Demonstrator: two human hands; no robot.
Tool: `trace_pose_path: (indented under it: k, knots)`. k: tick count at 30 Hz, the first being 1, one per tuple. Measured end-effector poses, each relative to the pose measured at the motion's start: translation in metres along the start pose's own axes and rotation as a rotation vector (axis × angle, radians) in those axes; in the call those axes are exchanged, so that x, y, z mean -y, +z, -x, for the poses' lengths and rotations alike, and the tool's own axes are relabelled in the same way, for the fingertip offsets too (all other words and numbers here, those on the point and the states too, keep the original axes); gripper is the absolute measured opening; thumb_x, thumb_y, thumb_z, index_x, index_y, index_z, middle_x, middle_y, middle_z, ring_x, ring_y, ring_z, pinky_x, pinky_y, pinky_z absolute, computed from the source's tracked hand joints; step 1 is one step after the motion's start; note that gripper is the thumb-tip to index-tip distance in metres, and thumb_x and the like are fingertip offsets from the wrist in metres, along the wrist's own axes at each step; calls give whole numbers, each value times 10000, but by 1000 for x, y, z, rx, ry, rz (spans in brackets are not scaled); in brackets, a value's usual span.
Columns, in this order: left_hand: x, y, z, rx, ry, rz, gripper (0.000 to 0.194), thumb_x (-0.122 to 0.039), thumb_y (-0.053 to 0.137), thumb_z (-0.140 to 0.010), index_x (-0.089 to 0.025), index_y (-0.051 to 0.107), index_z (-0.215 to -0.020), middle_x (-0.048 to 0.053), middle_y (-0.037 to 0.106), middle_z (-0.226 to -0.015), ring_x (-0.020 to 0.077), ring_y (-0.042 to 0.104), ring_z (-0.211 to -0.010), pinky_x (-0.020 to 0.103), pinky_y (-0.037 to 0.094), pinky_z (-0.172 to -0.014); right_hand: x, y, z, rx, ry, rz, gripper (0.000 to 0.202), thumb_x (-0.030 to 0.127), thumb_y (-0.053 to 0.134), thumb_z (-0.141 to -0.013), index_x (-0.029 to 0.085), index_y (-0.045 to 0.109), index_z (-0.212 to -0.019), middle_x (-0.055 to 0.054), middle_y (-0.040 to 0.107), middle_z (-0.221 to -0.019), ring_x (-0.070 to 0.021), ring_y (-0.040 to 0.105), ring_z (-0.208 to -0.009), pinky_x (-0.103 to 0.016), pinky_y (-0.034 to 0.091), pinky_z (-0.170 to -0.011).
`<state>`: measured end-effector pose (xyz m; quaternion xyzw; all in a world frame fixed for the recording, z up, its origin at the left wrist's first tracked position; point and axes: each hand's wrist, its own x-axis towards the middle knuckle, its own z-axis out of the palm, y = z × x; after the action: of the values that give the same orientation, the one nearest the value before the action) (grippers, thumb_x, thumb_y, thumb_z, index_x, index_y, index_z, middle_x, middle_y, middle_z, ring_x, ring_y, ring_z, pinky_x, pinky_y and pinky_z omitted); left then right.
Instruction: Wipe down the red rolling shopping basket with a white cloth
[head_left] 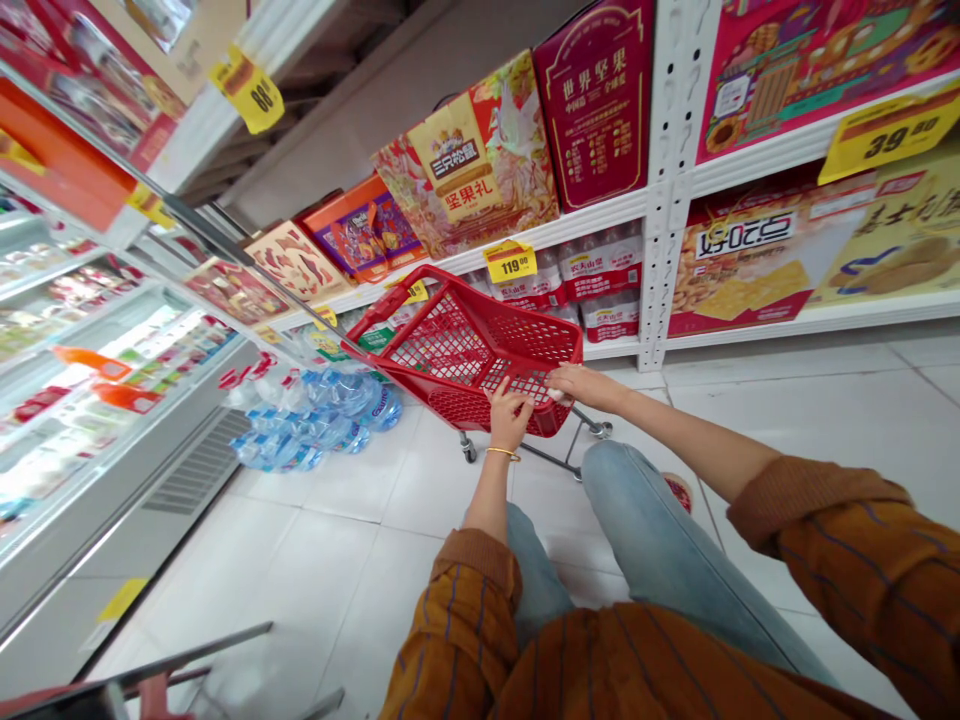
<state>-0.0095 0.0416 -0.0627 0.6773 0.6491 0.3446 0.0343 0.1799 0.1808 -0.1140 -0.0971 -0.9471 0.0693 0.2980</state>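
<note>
A red plastic shopping cart (480,345) with a mesh basket stands on its wheels before me, its bottom bare where it shows. My left hand (511,415), a gold bangle at its wrist, is at the basket's near side. Its fingers are apart, the index finger stretched toward the basket, and nothing shows in them. To its right, my right hand (587,387) is closed over the rim at the cart's near right corner. Something small and whitish by its fingertips is too blurred to name.
Shelves with boxed nut gifts (469,165) and packs of bottled water (600,265) run behind the cart. Large water bottles (322,410) stand on the floor at left, near a chilled display case (172,470). Another metal-framed cart (195,655) shows at lower left.
</note>
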Motion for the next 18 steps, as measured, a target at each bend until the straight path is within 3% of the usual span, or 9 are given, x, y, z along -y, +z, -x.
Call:
trace_pose_path:
  k: [7,18]
  knots:
    - [0,-3,0,11,4,7,169,-230,600,-864,-230,706,-733,24,752,-865,263,440,-1346,626,47,-1163,-8,-12,-3,1,51,6,223,178,566,-879,158,663,-1078,-117,696,-1027,-210,631,-984,-396,446,-954]
    - [-7,-13,30,54,30,28,177,-233,588,-858,-233,701,-722,12,745,-836,256,425,-1360,631,-11,-1160,49,-20,21,-51,141,36,229,174,584,-859,182,660,-1075,-104,695,-1008,-224,627,-968,-438,424,-985]
